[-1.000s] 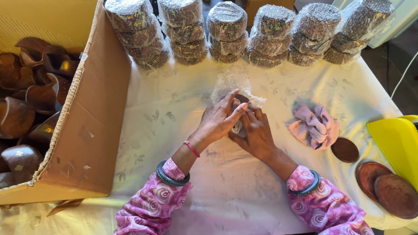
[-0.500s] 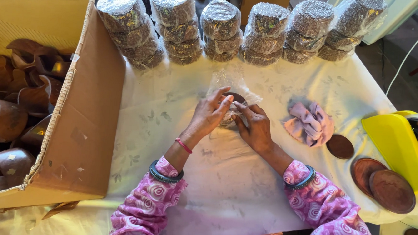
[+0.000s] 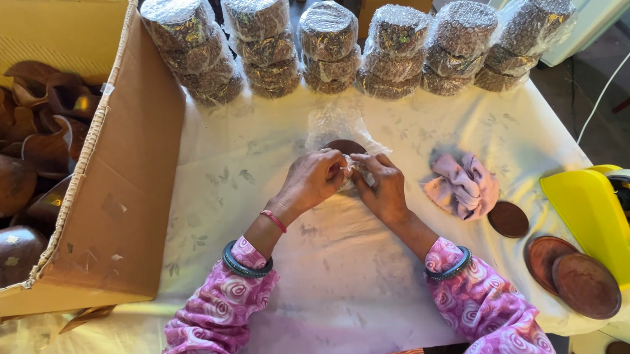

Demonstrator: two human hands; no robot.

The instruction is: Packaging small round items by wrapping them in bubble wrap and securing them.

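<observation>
A white cloth with a faint leaf pattern is covering the tabletop [image 3: 338, 286], and a dark floor is showing beyond its far edge. Nearest the viewer, two pink patterned sleeves are reaching in from six o'clock, and the left hand [image 3: 313, 180] and right hand [image 3: 380, 187] are meeting near the middle of the cloth, fingers pinching together on a dark round wooden piece [image 3: 345, 147] half swaddled in clear bubble wrap [image 3: 332, 124]. That piece is looking stiff and fairly light, its polished face probably slick, while the wrap is soft, crinkly and springy; gripping by the rim through the film, as the fingers are doing, seems the surest hold. At three o'clock a crumpled pink cloth [image 3: 464, 185] is lying just beside the right hand, with flat brown wooden discs [image 3: 562, 265] farther right and a yellow tape dispenser [image 3: 604, 217] touching the outermost of them. At nine o'clock a large open cardboard box [image 3: 124, 188] is standing on the tabletop, holding a loose heap of dark brown curved wooden bowls [image 3: 14, 168], unwrapped and tumbled against each other. At twelve o'clock, along the far edge, a row of bubble-wrapped bundles [image 3: 329, 48] is standing in short stacks, side by side and touching.
</observation>
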